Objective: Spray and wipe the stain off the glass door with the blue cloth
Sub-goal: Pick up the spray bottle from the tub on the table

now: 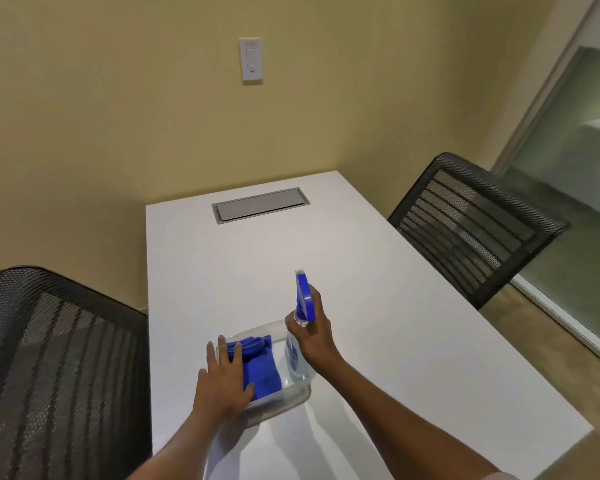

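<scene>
We see the blue cloth (258, 367) folded inside a clear container (291, 398) in the lower middle of the frame. The spray bottle (300, 327), clear with a blue head, stands upright at the container's right end. The glass door (568, 188) is at the right edge.

Showing one white bench (361, 271) carrying one clear plastic bin (291, 400), one blue cloth (260, 368), one spray bottle (300, 327). Two black mesh chairs (471, 223) flanking. Two hands (222, 379) working. One wall switch (251, 59), one grey cable hatch (260, 205), one glass door (568, 188).
</scene>
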The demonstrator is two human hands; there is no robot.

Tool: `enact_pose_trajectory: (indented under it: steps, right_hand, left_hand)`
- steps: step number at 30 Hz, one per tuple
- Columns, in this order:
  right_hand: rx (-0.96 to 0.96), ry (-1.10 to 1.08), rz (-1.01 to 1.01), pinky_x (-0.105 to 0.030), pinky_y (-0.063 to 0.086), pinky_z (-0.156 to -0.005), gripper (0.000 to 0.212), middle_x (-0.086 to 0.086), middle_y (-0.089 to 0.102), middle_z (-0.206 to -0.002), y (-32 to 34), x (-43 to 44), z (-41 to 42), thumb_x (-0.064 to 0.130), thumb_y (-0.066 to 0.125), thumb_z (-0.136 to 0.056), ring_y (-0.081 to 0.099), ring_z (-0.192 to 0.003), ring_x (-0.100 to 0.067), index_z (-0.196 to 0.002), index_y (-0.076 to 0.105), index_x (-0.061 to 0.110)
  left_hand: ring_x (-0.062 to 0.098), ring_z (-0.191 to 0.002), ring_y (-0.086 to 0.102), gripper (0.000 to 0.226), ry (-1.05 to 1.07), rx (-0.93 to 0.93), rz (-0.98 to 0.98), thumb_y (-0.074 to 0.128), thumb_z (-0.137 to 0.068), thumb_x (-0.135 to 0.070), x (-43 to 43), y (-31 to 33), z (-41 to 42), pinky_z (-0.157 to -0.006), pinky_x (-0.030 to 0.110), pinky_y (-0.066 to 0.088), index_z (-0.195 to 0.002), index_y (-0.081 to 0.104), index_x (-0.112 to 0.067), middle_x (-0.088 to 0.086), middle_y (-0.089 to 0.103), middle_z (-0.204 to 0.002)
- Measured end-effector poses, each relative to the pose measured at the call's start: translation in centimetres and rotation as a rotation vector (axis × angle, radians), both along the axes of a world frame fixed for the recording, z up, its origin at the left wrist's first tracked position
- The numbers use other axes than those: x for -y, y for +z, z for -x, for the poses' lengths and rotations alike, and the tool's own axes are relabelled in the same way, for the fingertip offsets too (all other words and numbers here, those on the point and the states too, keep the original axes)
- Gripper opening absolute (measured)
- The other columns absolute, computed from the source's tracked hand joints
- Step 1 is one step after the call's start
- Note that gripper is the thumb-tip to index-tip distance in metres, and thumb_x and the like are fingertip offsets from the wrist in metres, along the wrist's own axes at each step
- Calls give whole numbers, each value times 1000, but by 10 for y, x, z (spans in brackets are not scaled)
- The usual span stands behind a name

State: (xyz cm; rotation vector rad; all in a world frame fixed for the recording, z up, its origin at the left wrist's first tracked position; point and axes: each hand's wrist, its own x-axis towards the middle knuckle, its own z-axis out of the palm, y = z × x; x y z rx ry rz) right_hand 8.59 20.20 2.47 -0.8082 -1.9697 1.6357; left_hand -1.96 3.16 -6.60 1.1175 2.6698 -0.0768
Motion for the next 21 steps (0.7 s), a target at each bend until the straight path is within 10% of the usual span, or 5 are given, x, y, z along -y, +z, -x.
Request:
enact_pose_trajectory:
  steps: [8,15,21]
  right_hand:
    - [-78,-230,-69,-4,47,-69,63,2,53,-120,50,26,-36,20,64,-90,58,-96,-6,-143,31,27]
    - [-131,-471,-132,-4,45,-64,58,19,52,-102,88,58,-97,20,64,-87,59,-86,-1,-127,31,45]
    - [-77,-747,-182,-21,49,-69,59,3,55,-100,107,80,-183,20,67,-85,59,-80,-13,-134,34,27]
  left_hand:
    - [43,-148,2,87,-271,-83,-55,38,-86,-62,-13,41,-17,-114,57,25,-153,9,-17,18,-1,-163]
    - [39,-149,1,85,-537,-86,-117,41,-87,-58,-25,84,-62,-116,60,19,-153,7,-17,16,-2,-163]
    - [40,-149,3,84,-782,-88,-171,44,-86,-53,-37,121,-136,-114,61,19,-152,9,-15,18,2,-163]
